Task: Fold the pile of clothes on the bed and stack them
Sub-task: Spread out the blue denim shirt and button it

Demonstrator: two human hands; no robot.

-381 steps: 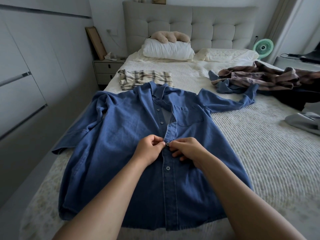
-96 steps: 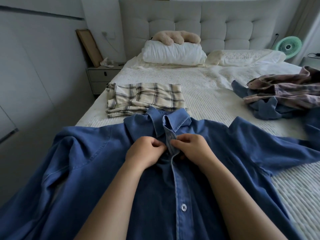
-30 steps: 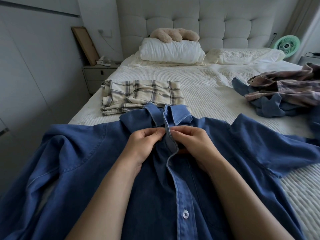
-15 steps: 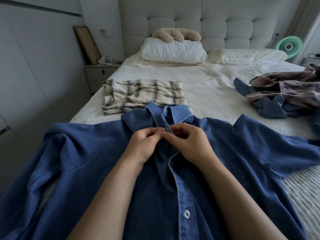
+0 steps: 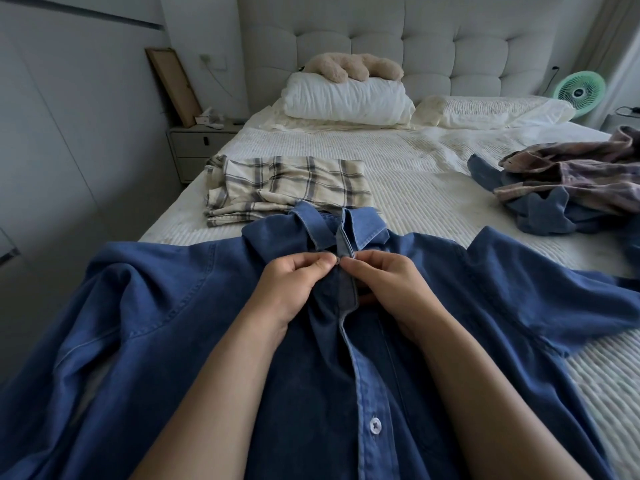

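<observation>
I see the blue denim shirt (image 5: 467,292) spread flat on the near bed (image 5: 433,174); my left hand (image 5: 294,285) and right hand (image 5: 391,289) both pinch its placket just below the collar, folded plaid shirt (image 5: 287,188) beyond.

Bed (image 5: 415,174), ribbed cream cover, with clothes and pillows on it.
Near edge: blue denim shirt (image 5: 180,341) spread flat, collar touching a folded plaid shirt (image 5: 287,188). Right side: loose heap of clothes (image 5: 568,181). By the headboard: white pillow (image 5: 346,98), cream pillow (image 5: 491,110).
</observation>
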